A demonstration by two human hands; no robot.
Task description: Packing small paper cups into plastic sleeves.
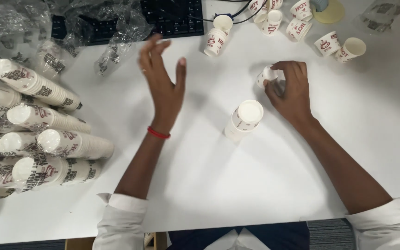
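Pinching a single paper cup [268,75] in your right hand [290,90] just above the worktop [218,185], keep it mouth-aligned over the upright stack [244,120] nearby; your left hand [162,88] hovers spread, empty, ready to steady.

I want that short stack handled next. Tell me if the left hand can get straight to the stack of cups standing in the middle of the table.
Probably yes. The left hand is open, holds nothing, and only bare white table lies between it and the stack of cups. The right hand, closed on a single cup, sits beyond it.
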